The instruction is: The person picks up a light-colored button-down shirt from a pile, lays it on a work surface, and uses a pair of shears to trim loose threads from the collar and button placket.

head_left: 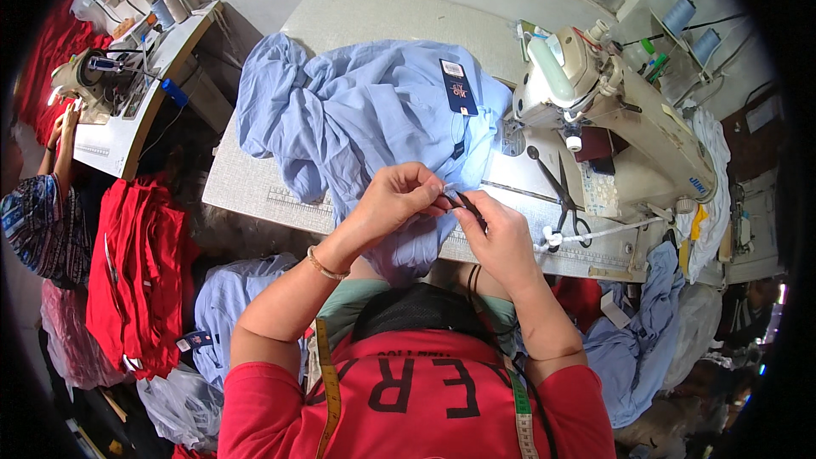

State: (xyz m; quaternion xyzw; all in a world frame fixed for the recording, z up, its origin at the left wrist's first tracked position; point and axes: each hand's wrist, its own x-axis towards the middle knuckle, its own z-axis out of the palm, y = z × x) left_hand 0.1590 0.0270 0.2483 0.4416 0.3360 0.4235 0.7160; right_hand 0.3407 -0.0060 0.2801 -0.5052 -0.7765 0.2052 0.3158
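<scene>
A light blue garment (365, 102) lies bunched on the pale sewing table (234, 174), its near part hanging over the front edge toward my lap. A navy hang tag (460, 93) rests on it. My left hand (398, 200) is closed, pinching a small bit of the blue cloth between thumb and fingers. Close beside it, my right hand (500, 234) is closed around a small black pointed tool (470, 207), its tip at the pinched cloth. Fingers hide most of this tool, so its exact kind does not show.
Right of the garment stands a sewing machine (629, 123), with black scissors (564, 195) lying before it. At far left, a co-worker's hand (66, 121) is at another machine (83, 83). Red garments (140, 272) and blue garments (633, 357) hang or lie below table height.
</scene>
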